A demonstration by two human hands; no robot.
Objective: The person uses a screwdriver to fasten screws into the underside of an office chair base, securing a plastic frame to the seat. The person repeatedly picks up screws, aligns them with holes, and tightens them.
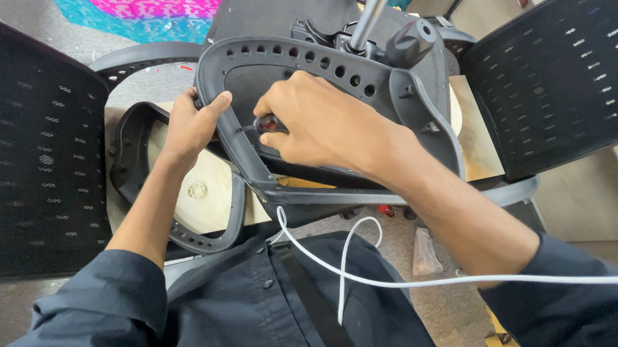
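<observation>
Screwdriver [269,124] sits pinched in my right hand [320,126] inside the armrest loop [331,72]; my left hand [190,123] grips its near-left rim. Best I keep the tool square and press firmly.

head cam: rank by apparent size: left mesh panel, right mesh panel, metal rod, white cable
1. left mesh panel and right mesh panel: look alike in area, both cropped by the frame, so unranked.
2. white cable: long but thin.
3. metal rod: shortest visible, top cut off, so true length unclear.
</observation>
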